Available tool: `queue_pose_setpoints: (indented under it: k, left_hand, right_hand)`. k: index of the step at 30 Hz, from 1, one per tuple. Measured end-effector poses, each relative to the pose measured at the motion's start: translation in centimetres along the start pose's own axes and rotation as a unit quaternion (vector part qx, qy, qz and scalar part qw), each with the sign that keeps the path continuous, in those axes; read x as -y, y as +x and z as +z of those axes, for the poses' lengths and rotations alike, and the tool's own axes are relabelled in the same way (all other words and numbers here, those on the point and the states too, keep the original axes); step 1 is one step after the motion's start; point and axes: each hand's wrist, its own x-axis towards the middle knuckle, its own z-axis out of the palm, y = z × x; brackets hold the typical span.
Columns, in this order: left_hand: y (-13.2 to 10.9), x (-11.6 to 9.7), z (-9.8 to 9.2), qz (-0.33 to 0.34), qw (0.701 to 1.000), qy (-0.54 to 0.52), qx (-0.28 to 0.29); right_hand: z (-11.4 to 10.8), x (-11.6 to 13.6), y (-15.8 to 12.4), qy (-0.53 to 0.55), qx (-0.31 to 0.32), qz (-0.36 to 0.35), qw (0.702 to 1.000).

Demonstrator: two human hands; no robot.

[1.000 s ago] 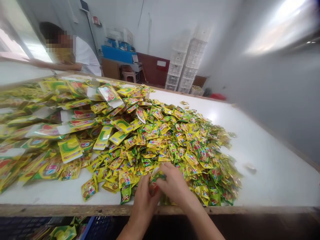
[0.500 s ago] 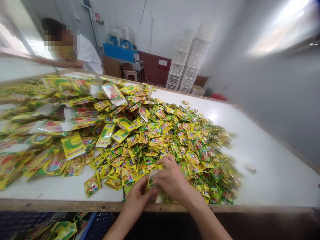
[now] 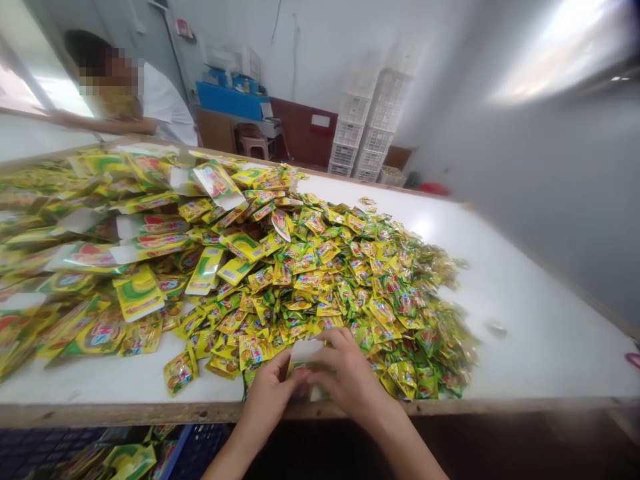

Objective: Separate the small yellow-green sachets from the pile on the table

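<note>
At the lower centre of the frame the person's left hand (image 3: 270, 395) and right hand (image 3: 353, 379) meet at the near edge of the table. Both are closed around a small flat pouch with a white upper edge (image 3: 306, 349). The left hand's fingers pinch the pouch from its left side, and the right hand's fingers curl over it from the right. Most of the pouch is hidden behind the fingers, so only its white top strip shows.

The pouch sits just above the wooden front rim (image 3: 125, 413) of the white table (image 3: 525, 347), at the near fringe of a large heap of small yellow-and-green foil sachets (image 3: 360, 280) that fills the middle of the frame. To the left of that heap lies a spread of larger yellow-and-green flat bags (image 3: 137, 293), some with white ends, reaching to the left border. One stray sachet (image 3: 180, 372) lies apart on the bare tabletop, left of the hands.

In the lower left corner, under the table, a blue plastic crate (image 3: 197, 448) shows with more yellow packets beside it. In the upper left a co-worker in a white shirt (image 3: 160, 100) rests an arm at the far rim. Stacked white plastic crates (image 3: 367, 130) stand by the back wall at upper centre.
</note>
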Motion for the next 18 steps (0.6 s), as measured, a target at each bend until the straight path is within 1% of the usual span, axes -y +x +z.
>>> queue_pose_setpoints:
  k: [1,2,3,4,5,6,7,8,9,10,12,15,17,18]
  left_hand:
    - [-0.1,-0.1,0.0,-0.008,1.000,0.002,-0.014]
    - [-0.3,-0.2,0.0,-0.017,0.999,0.000,-0.029]
    - [-0.4,-0.4,-0.1,-0.028,0.999,-0.005,-0.041]
    - [-0.5,-0.7,-0.2,-0.039,0.998,-0.016,-0.044]
    - [-0.6,-1.0,-0.3,-0.053,0.997,-0.031,-0.040]
    - [-0.6,-1.4,-0.4,-0.067,0.996,-0.048,-0.026]
    - [-0.6,-1.7,-0.6,-0.079,0.995,-0.065,-0.007]
    - [-0.6,-2.1,-0.7,-0.090,0.993,-0.080,0.011]
    - [-0.5,-2.4,-0.9,-0.098,0.990,-0.094,0.025]
    - [-0.5,-2.7,-1.0,-0.102,0.988,-0.107,0.037]
    - [-0.5,-3.1,-1.2,-0.105,0.984,-0.131,0.056]
    - [-0.6,-3.4,-1.2,-0.125,0.975,-0.164,0.077]
    - [-0.6,-3.6,-1.1,-0.128,0.974,-0.169,0.084]
    - [-0.5,-3.6,-1.2,-0.124,0.976,-0.164,0.079]
  right_hand:
    - [0.2,-0.2,-0.1,0.044,-0.025,0.019,0.999]
    - [0.5,-0.3,-0.1,0.106,-0.051,0.052,0.992]
    - [0.8,-0.6,-0.2,0.182,-0.074,0.097,0.976]
    - [1.2,-0.8,-0.3,0.265,-0.089,0.145,0.949]
    - [1.5,-1.0,-0.4,0.347,-0.095,0.187,0.914]
    - [1.7,-1.1,-0.5,0.419,-0.088,0.217,0.877]
    - [1.9,-1.1,-0.6,0.478,-0.071,0.232,0.844]
    - [1.9,-1.1,-0.7,0.521,-0.046,0.235,0.819]
    - [1.9,-1.0,-0.7,0.550,-0.022,0.232,0.802]
    - [1.8,-0.8,-0.8,0.565,-0.002,0.228,0.793]
    - [1.7,-0.5,-0.7,0.567,0.016,0.228,0.791]
    - [2.2,-0.3,0.0,0.526,0.014,0.268,0.807]
    - [2.9,-0.3,0.6,0.489,0.001,0.296,0.820]
    - [3.1,-0.2,0.8,0.473,-0.018,0.296,0.830]
